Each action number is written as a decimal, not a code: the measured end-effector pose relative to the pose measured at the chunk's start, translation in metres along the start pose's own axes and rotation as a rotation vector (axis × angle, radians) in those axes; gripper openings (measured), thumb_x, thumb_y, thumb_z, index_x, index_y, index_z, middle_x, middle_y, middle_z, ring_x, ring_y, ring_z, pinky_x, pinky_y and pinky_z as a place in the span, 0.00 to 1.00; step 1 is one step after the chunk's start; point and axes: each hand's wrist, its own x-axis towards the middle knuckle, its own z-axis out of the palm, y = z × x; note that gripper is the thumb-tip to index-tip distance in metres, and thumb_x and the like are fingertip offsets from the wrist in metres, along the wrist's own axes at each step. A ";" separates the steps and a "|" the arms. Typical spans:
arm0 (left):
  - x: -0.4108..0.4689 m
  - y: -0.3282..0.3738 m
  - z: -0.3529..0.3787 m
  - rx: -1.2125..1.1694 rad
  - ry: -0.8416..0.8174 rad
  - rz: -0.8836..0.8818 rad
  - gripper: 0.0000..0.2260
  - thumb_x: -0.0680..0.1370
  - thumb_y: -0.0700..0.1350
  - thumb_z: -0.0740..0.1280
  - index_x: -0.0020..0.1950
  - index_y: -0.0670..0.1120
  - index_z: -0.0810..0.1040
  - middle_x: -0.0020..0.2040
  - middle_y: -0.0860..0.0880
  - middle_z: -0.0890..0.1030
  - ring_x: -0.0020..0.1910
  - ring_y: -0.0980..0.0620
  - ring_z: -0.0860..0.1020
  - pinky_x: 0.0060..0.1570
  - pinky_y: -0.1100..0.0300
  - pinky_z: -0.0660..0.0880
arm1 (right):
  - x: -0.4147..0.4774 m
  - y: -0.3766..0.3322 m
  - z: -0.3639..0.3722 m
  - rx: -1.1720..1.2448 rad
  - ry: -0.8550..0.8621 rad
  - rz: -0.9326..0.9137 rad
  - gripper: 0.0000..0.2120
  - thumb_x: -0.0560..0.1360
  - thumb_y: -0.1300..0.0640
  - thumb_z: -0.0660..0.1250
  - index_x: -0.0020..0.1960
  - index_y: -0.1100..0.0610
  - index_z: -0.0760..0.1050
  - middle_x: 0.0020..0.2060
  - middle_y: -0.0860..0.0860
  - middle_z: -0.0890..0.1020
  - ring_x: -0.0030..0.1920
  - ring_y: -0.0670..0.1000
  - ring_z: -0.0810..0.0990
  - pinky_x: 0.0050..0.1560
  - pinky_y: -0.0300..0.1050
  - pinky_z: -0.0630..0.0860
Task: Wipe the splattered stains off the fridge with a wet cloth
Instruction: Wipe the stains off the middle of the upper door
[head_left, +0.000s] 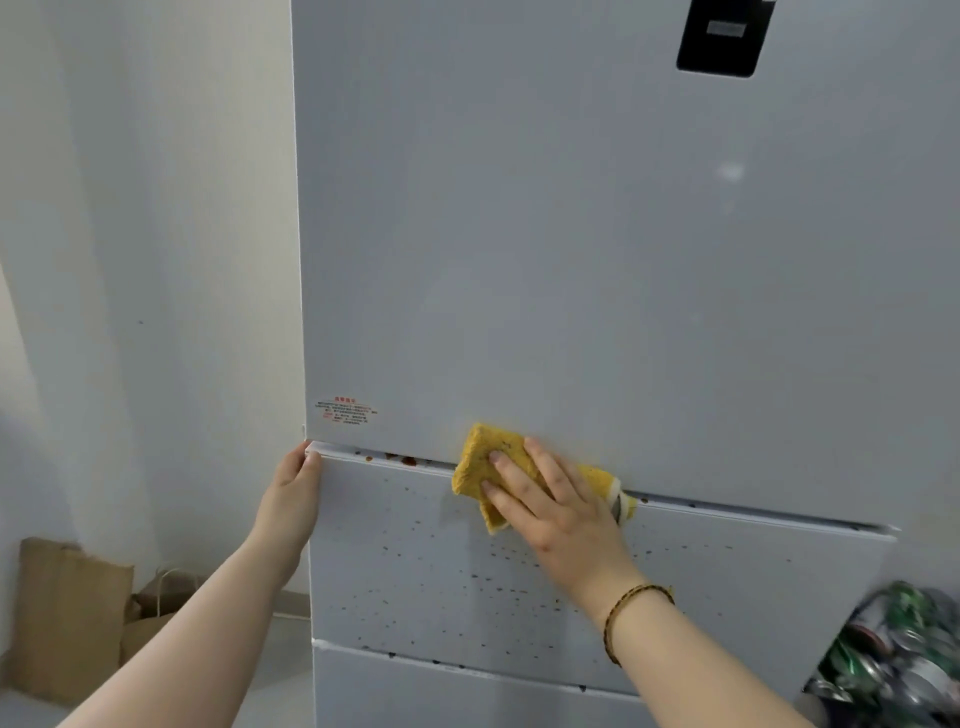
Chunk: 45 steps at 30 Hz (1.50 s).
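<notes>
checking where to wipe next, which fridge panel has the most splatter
The middle grey drawer front, densely speckled brown; the tall upper door looks nearly clean.

I'm counting one fridge (571, 234) showing three door fronts (415, 545), one sticker (345, 410), one black panel (724, 36). Two hands are showing, left hand (291, 488) and right hand (561, 509), with one cloth (483, 457), one bracelet (631, 605). Two paper bags (67, 613) and one sack of cans (898, 654) are sitting by; stains (408, 460) beyond counting.
</notes>
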 end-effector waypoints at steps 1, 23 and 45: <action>0.003 -0.002 0.000 0.015 -0.009 -0.001 0.16 0.82 0.45 0.51 0.66 0.45 0.69 0.56 0.47 0.73 0.53 0.50 0.69 0.51 0.58 0.64 | -0.013 0.010 -0.006 -0.013 -0.025 0.008 0.21 0.69 0.63 0.54 0.56 0.53 0.76 0.62 0.51 0.68 0.60 0.58 0.67 0.59 0.53 0.70; -0.075 -0.005 -0.038 -0.141 0.048 0.014 0.08 0.81 0.43 0.54 0.56 0.43 0.68 0.43 0.55 0.72 0.39 0.60 0.70 0.36 0.63 0.67 | 0.003 -0.006 -0.079 0.543 -0.428 0.903 0.21 0.78 0.63 0.55 0.70 0.53 0.64 0.71 0.49 0.63 0.71 0.51 0.58 0.70 0.42 0.55; -0.079 -0.010 -0.048 -0.222 -0.007 0.009 0.09 0.80 0.39 0.54 0.45 0.47 0.71 0.42 0.50 0.73 0.39 0.59 0.71 0.36 0.67 0.68 | 0.099 -0.106 -0.041 0.631 -0.394 0.137 0.20 0.71 0.44 0.53 0.53 0.47 0.80 0.51 0.48 0.83 0.43 0.52 0.81 0.41 0.43 0.79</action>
